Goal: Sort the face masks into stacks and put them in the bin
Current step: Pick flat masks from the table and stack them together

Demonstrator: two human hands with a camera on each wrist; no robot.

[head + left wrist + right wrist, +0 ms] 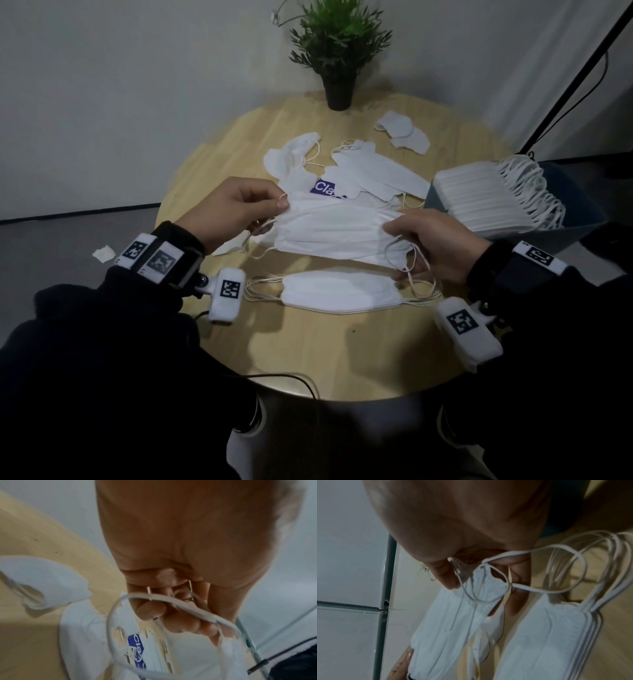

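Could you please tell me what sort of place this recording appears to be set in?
Probably a plain room set up for recording: a round wooden table by bare white walls, a potted plant, and a black stand with cable at right.

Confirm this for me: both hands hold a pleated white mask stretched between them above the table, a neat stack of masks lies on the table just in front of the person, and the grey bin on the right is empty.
Not quite: the grey bin is not empty. The head view shows a row of white masks stacked in it. The rest holds: left hand and right hand hold the pleated mask between them, with the neat stack nearer the person.
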